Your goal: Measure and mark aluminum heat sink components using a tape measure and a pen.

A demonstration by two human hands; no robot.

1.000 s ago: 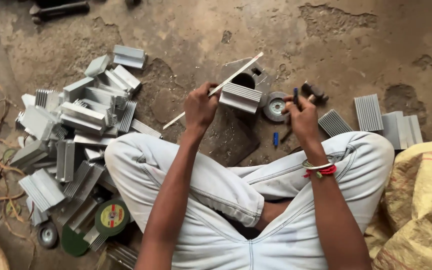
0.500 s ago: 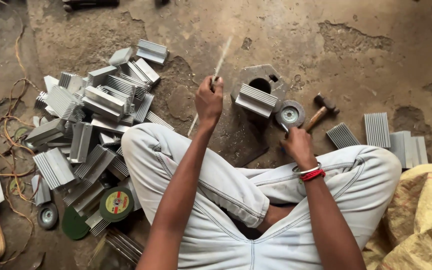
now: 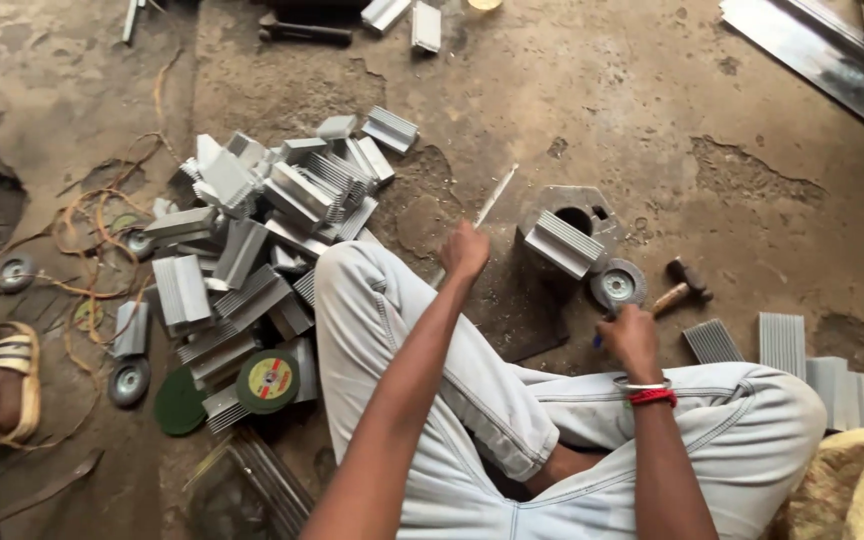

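Concrete floor (image 3: pixel 652 120): left hand (image 3: pixel 465 250) grips rod (image 3: pixel 492 200); right hand (image 3: pixel 630 335), fingers curled, grip unclear, beside hammer (image 3: pixel 677 290).

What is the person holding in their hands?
The left hand grips a thin pale metal strip by its lower end. The right hand rests near the hammer; any hold cannot be told.

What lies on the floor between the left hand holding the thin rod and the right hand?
In the head view, between the left hand and the right hand lie a finned metal block against a hexagonal metal piece, a small wheel, and dark floor.
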